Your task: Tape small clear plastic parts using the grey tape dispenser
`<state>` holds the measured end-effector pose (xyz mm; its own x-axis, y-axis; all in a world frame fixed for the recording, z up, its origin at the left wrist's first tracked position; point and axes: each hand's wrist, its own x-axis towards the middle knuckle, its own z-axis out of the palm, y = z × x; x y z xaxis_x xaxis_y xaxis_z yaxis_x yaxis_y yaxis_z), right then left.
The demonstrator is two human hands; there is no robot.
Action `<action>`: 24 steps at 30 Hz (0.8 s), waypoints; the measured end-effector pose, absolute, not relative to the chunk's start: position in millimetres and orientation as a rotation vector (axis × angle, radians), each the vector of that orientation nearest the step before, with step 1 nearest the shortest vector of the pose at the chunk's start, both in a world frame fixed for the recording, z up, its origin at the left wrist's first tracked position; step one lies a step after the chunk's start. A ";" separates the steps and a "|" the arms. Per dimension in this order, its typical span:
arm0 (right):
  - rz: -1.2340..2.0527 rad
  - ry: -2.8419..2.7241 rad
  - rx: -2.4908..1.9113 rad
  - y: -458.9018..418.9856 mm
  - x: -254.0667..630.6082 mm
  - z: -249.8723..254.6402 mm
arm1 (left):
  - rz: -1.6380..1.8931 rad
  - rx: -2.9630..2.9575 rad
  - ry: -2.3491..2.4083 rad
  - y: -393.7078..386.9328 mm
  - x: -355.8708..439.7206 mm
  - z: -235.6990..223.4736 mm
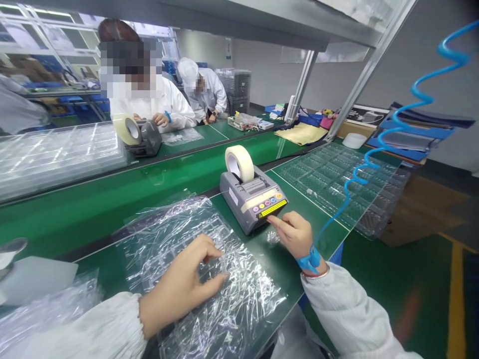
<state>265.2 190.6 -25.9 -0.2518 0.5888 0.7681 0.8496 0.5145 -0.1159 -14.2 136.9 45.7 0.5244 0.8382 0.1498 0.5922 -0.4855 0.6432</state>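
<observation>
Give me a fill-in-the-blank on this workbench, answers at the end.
The blue wrist strap is on the ____ wrist.
The coiled cord is ____.
The left hand rests on crumpled clear ____.
Nearest the right hand stands a tape ____.

right; blue; plastic; dispenser

Clear plastic film (pixel 202 259) under the left hand (pixel 183 286) glares too much to show what lies inside it or whether the fingers grip it, and the scrap of clear plastic (pixel 273 238) by the right hand (pixel 294 234) is too small and shiny to identify. Left sleeve (pixel 86 324) and right sleeve (pixel 348 309) run off the bottom edge, the blue coiled cord (pixel 422 89) leaves the right edge, and a rounded grey object (pixel 13 247) is cut off at left. Print on the tape dispenser (pixel 254 199) and the small items on the far bench (pixel 243 121) are too small to read.
</observation>
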 end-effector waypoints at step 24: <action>-0.521 -2.069 -1.071 191.2 270.6 -32.4 | 0.555 2.214 1.150 133.8 -12.6 43.4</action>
